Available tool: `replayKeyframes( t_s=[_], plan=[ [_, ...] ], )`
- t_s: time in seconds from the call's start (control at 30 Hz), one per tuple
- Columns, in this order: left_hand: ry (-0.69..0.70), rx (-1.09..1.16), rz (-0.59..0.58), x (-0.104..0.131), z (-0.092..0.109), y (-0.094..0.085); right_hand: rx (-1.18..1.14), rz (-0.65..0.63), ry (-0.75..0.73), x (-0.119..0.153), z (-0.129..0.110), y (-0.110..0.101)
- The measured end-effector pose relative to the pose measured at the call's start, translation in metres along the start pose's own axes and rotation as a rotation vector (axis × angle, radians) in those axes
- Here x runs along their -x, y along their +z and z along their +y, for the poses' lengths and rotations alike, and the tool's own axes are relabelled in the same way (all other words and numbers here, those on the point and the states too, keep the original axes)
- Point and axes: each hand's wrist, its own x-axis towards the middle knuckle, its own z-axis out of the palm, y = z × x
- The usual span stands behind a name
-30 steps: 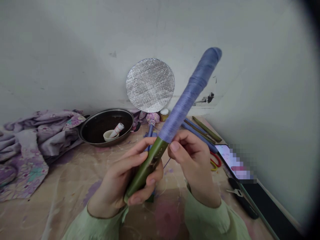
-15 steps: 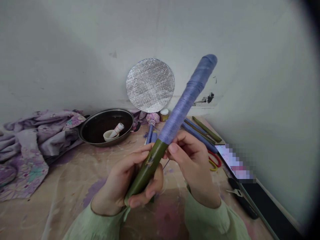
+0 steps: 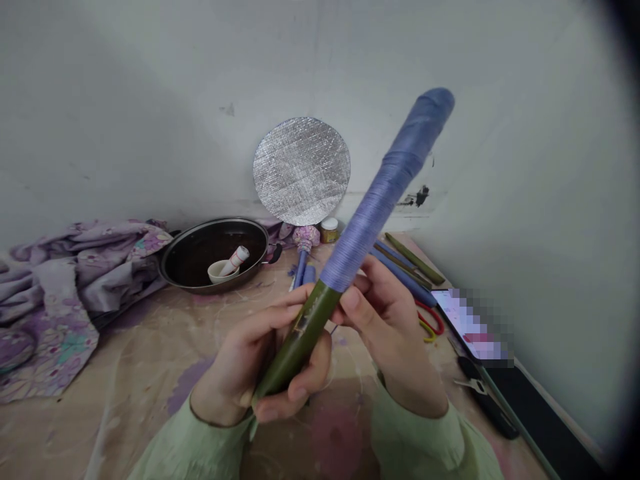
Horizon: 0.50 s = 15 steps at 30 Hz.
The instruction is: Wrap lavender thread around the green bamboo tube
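Note:
A green bamboo-like stick (image 3: pixel 305 330) slants up to the right in front of me. Blue thread (image 3: pixel 357 243) is wound tightly round its middle, and smoother blue wrapping covers the top end (image 3: pixel 425 123). My left hand (image 3: pixel 260 350) is closed round the bare green lower part, with a dark mark showing between the fingers. At the lower edge of the winding, my right hand (image 3: pixel 387 327) has its thumb against the stick and its other fingers behind it, partly hidden. A short bit of loose thread shows below the stick, between the hands.
Behind the hands stand a silvery round disc (image 3: pixel 302 171), a small jar (image 3: pixel 329 230) and a dark pan (image 3: pixel 215 227) holding a white cup (image 3: pixel 223 270). Purple flowered cloth (image 3: pixel 65 293) lies left. At right are more sticks (image 3: pixel 415 260), scissors (image 3: pixel 431 320), a phone (image 3: pixel 467 323) and a key (image 3: pixel 473 384).
The stick has shifted slightly up and to the right, and both hands have moved a little with it. It seems to have turned a bit, as the dark mark looks different.

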Motion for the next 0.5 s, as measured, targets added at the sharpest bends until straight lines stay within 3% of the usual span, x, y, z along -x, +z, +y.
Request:
replayKeyframes(
  t_s=[0.1, 0.2, 0.27, 0.43, 0.5],
  plan=[
    [-0.059, 0.029, -0.058, 0.000, -0.002, -0.007, 0.014, -0.041, -0.002, 0.003, 0.000, -0.001],
    [-0.051, -0.046, -0.026, -0.003, 0.000, -0.012, 0.087, 0.022, -0.049, 0.002, 0.002, 0.001],
    [0.025, -0.190, 0.082, -0.004, 0.003, -0.009, 0.134, 0.085, -0.069, 0.000, 0.002, 0.003],
    [0.297, -0.784, 0.510, 0.001, -0.001, 0.007, 0.256, 0.235, -0.111, -0.006, 0.004, 0.004],
    [0.415, -1.076, 0.582, 0.002, -0.006, 0.011, 0.325, 0.268, -0.119, -0.006, 0.006, 0.004]
  ],
)
